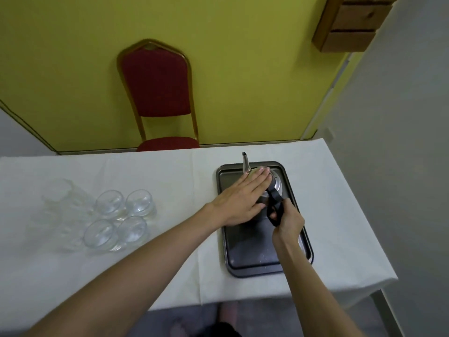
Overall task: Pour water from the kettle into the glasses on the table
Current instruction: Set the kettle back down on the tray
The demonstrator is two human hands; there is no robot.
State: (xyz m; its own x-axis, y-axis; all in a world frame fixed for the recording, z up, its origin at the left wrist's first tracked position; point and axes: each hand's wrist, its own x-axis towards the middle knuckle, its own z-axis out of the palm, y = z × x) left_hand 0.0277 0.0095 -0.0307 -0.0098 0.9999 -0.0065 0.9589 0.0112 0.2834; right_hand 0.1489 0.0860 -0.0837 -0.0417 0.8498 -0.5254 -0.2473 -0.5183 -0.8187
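Head view: right hand (pixel 289 221) fingers wrapped around the kettle (pixel 269 190) handle, kettle upright on the dark tray (pixel 262 263). Left hand (pixel 239 199) lies flat, fingers spread, on the lid. Glasses (pixel 121 215) clustered well left.

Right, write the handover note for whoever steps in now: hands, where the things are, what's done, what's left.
Left hand: flat, open, resting on top of the kettle.
Right hand: closed around the kettle's black handle.
The kettle stands on the dark tray, at the table's right, spout pointing away.
The glasses are grouped on the white tablecloth to the left; four show clearly and look empty, others beside them are blurred.
Done: kettle gripped, nothing poured.
Left: lift, carry left, fill each glass.
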